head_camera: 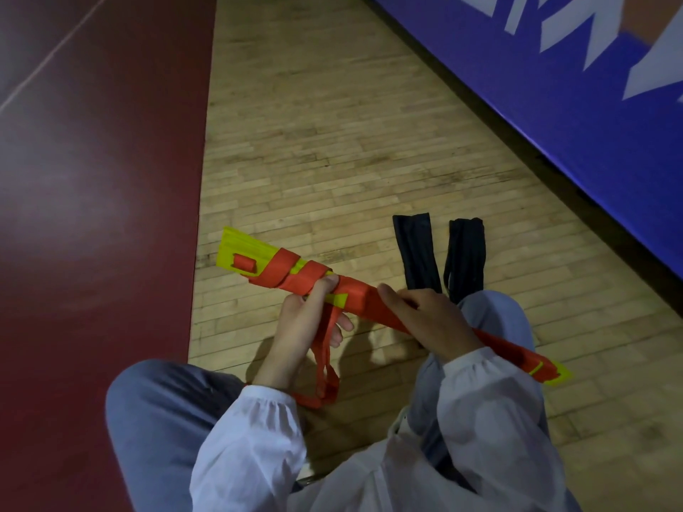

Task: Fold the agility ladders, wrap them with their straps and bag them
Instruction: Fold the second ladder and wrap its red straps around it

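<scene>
A folded agility ladder (244, 249), a stack of yellow rungs, lies slanted above my lap from upper left to lower right. An orange strap (295, 275) winds round its middle. My left hand (303, 319) grips the bundle and strap near the centre, and the strap's loose loop (323, 386) hangs below it to the floor. My right hand (425, 319) holds the wrapped bundle further right. The far yellow end (554, 375) sticks out past my right wrist. Two black bags (417, 253) (465, 256) lie flat side by side on the floor beyond my right knee.
I sit on a pale wooden floor (332, 142). A dark red floor area (92, 216) borders it on the left. A blue padded wall with white lettering (554, 86) runs diagonally along the right. My knees in blue-grey trousers frame the bundle.
</scene>
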`<state>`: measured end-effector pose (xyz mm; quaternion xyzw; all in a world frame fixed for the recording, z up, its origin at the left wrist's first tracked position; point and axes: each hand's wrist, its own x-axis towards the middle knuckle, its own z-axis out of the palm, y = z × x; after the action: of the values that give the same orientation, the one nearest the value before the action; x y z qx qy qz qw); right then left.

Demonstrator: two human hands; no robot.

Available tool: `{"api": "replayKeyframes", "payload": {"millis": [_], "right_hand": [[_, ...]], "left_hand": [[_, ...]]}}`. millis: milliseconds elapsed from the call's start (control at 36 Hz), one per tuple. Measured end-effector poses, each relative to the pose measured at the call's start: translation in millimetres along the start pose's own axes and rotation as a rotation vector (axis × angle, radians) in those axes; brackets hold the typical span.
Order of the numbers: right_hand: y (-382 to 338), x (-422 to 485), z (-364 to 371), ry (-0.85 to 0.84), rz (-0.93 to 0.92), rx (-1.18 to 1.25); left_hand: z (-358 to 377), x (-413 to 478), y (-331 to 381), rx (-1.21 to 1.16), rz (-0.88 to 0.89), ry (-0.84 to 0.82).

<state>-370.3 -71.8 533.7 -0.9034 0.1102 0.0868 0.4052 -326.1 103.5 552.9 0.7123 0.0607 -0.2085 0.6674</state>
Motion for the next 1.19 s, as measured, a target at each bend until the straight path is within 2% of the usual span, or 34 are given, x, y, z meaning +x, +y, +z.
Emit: {"api": "replayKeyframes", "payload": {"millis": [333, 444, 556, 889, 1194], "right_hand": [[5, 2, 5, 0.036, -0.003, 0.024], [6, 3, 8, 0.057, 0.013, 0.027], [1, 2, 8, 0.097, 0.011, 0.013], [4, 6, 19, 0.234, 0.026, 0.022], [5, 6, 25, 0.160, 0.072, 0.011]], "left_hand": [[-10, 3, 4, -0.038, -0.102, -0.169], [-17, 1, 3, 0.036, -0.181, -0.220], [-20, 0, 2, 0.069, -0.176, -0.230], [-14, 5, 3, 0.004, -0.139, -0.095], [-7, 6, -3, -0.028, -0.108, 0.009]]}}
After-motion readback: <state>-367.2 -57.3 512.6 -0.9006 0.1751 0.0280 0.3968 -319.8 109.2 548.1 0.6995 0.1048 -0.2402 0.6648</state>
